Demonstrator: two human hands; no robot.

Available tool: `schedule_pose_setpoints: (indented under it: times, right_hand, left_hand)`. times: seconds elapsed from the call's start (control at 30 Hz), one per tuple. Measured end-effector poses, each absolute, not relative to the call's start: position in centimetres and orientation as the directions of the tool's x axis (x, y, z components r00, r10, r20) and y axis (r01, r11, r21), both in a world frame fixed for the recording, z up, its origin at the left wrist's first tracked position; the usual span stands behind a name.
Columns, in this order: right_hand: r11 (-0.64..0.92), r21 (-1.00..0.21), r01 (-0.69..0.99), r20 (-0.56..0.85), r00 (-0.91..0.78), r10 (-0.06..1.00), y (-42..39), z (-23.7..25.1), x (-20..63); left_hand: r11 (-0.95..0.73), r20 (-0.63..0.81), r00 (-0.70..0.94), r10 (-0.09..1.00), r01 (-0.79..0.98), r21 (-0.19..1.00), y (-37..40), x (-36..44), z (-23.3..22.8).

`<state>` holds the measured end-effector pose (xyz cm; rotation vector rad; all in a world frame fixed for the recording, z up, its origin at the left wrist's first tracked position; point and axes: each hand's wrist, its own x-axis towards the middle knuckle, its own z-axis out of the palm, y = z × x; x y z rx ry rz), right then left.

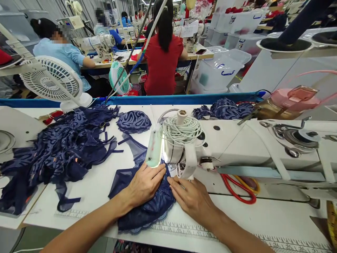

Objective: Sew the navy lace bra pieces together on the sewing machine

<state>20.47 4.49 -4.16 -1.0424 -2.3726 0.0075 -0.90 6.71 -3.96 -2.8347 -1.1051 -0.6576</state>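
Observation:
A navy lace bra piece (pixel 147 207) lies on the white sewing table, its upper edge running under the head of a sewing machine (pixel 229 140). My left hand (pixel 147 184) rests flat on the fabric with its fingers stretched toward the needle area. At the right edge of the same piece, my right hand (pixel 191 196) pinches the fabric between thumb and fingers, just below the presser foot. The machine's head partly hides the needle. Behind the piece sits a loose navy lace cup (pixel 134 121).
A heap of navy lace pieces (pixel 63 147) covers the table's left side. More lace bundles (pixel 226 109) lie behind the machine. Red-handled scissors (pixel 239 189) hang under the machine arm. A white fan (pixel 52 79) stands at the back left; co-workers sit beyond the blue edge.

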Motion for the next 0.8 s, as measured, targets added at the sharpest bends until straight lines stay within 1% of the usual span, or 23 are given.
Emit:
schedule_pose_setpoints:
  times: [0.13, 0.33, 0.53, 0.67, 0.8]
  right_hand:
    - [0.692, -0.205, 0.692, 0.496, -0.536, 0.683, 4.6, -4.9, 20.5]
    - [0.666, -0.243, 0.706, 0.449, -0.527, 0.722, 4.7, -5.6, 20.5]
    - [0.672, -0.161, 0.723, 0.48, -0.538, 0.693, 4.7, -5.3, 20.3]
    - [0.657, -0.15, 0.738, 0.448, -0.542, 0.711, 4.8, -5.1, 20.4]
    - [0.661, -0.174, 0.73, 0.466, -0.53, 0.708, 4.9, -5.5, 20.5]
  left_hand:
    - [-0.771, 0.409, 0.673, 0.616, 0.622, 0.136, 7.4, -1.2, -4.3]
    - [-0.779, 0.396, 0.685, 0.612, 0.608, 0.151, 8.3, -1.5, -4.4]
    - [-0.763, 0.346, 0.687, 0.638, 0.625, 0.166, 8.6, -1.4, -4.6]
    - [-0.758, 0.353, 0.68, 0.642, 0.632, 0.161, 8.8, -1.3, -4.5]
    - [-0.755, 0.378, 0.665, 0.644, 0.631, 0.177, 8.9, -1.3, -4.3]
